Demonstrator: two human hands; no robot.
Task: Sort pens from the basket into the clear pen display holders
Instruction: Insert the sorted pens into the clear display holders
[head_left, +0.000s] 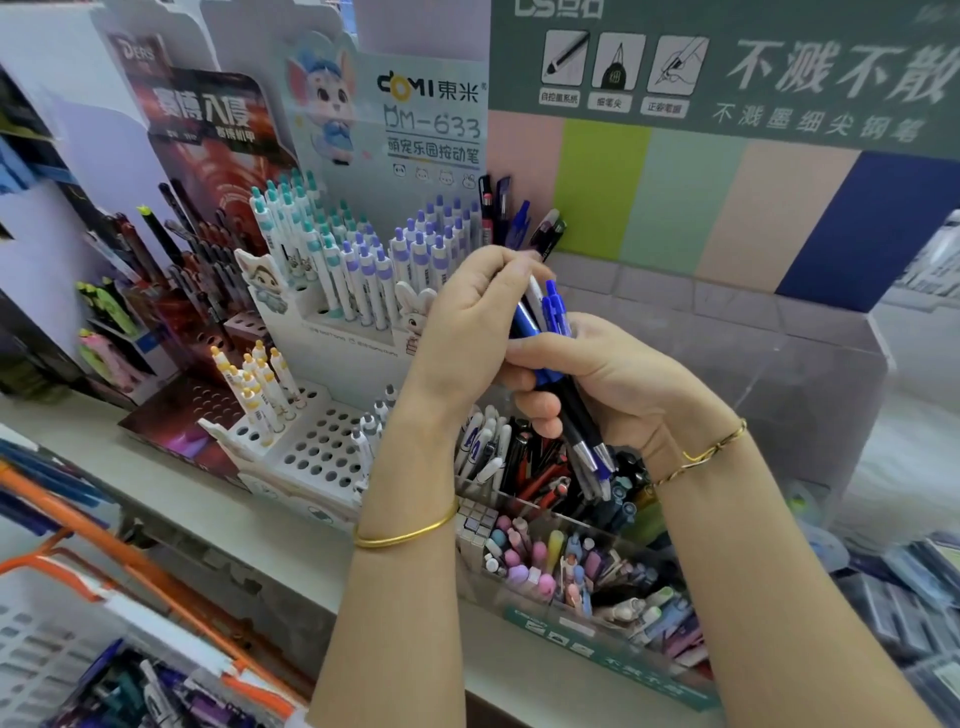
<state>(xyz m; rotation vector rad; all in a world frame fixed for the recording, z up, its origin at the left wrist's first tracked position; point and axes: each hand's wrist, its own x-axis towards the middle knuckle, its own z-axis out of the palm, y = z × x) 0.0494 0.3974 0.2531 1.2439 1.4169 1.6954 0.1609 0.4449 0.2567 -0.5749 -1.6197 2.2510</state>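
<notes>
On my remote feed both hands meet above the middle of the shelf (249, 525). The right hand (618, 384) is wrapped round a bundle of pens (558, 374), mostly blue, with clickers up and silver tips pointing down. The left hand (462, 322) curls over the top of the bundle, thumb and fingertips pinched on one pen. Blur there keeps me from being sure which one, though it looks like the pale barrel among the blue. A gold bangle (405, 535) sits on the left wrist and a thinner bracelet (711, 452) on the right.

Under the hands, at the shelf's front edge, stands the clear holder (597, 639). Its front compartment is packed with pastel pens (540, 566). The compartment behind holds dark pens (540, 467), black and red, just below the bundle's tips.

Left of the holder a white rack (317, 447) with rows of holes stands on the shelf. White pens (353, 260) with teal and purple clickers fill its back tiers, and a few yellow-topped ones stand near its front left corner. A printed card (431, 104) rises behind it. Toward the shelf's right rear is a large clear box (789, 374).

The basket (36, 618), white with orange handles, sits below the shelf's front edge at the lower left of my view, with spare pens (150, 691) lying in it.
</notes>
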